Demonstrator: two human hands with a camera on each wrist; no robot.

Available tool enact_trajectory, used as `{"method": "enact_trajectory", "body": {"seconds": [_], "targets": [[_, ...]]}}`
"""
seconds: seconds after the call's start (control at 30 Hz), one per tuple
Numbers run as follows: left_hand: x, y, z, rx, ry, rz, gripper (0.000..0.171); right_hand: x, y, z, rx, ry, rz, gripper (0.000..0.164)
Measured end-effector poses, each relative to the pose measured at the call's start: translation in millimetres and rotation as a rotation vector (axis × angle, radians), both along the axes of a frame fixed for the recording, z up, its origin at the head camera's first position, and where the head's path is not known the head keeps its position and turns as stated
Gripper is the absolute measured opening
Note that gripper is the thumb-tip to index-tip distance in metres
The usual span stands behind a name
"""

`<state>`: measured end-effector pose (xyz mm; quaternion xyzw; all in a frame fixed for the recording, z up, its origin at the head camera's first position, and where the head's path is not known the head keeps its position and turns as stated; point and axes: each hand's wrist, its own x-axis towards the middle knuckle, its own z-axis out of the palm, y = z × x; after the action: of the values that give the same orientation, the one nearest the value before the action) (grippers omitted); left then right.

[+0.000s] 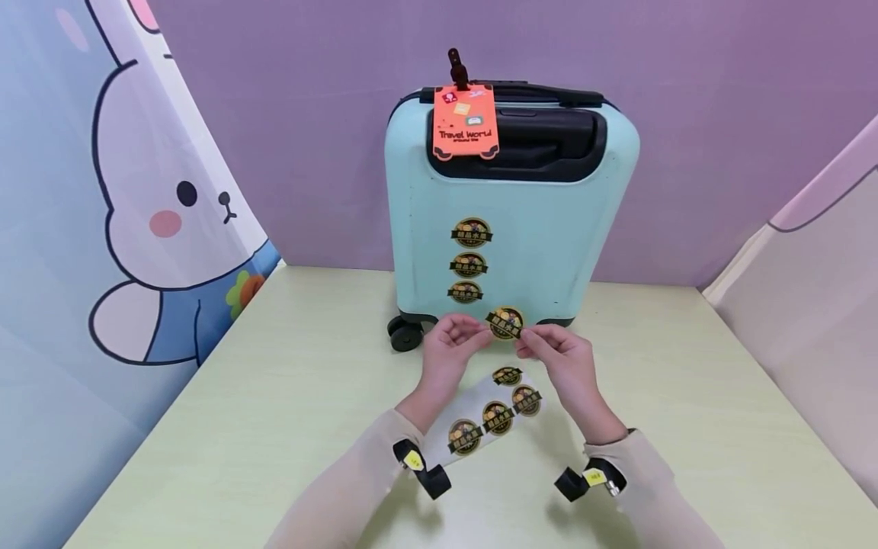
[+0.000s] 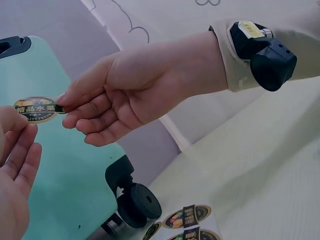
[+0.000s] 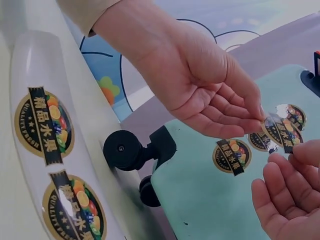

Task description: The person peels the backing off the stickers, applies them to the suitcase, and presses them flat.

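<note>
Between both hands is an oval black-and-gold sticker (image 1: 504, 323) with fruit and lettering, in front of the suitcase's lower part. My left hand (image 1: 449, 354) pinches its left end between thumb and finger. My right hand (image 1: 562, 358) pinches the opposite end, as the left wrist view shows with the sticker (image 2: 37, 109) stretched flat. Behind them stands a mint-green suitcase (image 1: 542, 244), upright. Three matching stickers run down its front in a column, the top one (image 1: 472, 232) highest. Below the hands a white sticker sheet (image 1: 480, 393) lies on the table, bearing several more stickers.
An orange luggage tag (image 1: 465, 122) hangs from the suitcase's black top handle (image 1: 542, 93). A black caster wheel (image 1: 405, 334) rests on the pale table (image 1: 329, 381). A purple cloth (image 1: 309, 137) hangs behind, and a rabbit-print curtain (image 1: 158, 137) is at the left.
</note>
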<state>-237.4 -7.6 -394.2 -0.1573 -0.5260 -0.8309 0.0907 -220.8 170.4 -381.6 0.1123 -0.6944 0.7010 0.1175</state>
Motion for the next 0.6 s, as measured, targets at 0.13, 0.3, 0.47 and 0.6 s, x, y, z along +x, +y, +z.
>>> {"method": "enact_trajectory", "body": {"seconds": [0.13,0.3,0.47,0.6], "targets": [[-2.3,5.4,0.3,0.027,-0.018,0.009,0.022,-2.7,0.0,4.1,-0.007,0.012,-0.026,0.018],[-6.6,11.8,5.9,0.051,-0.046,0.018,0.021,-9.6,0.6,12.6,-0.039,0.021,-0.042,0.013],[-11.0,18.1,14.9,0.059,-0.031,0.037,0.017,-17.3,2.3,21.9,-0.027,0.054,-0.07,0.014],[-15.5,22.3,22.1,0.046,-0.007,0.061,0.015,-23.6,3.3,29.8,0.041,0.12,-0.121,0.017]]}}
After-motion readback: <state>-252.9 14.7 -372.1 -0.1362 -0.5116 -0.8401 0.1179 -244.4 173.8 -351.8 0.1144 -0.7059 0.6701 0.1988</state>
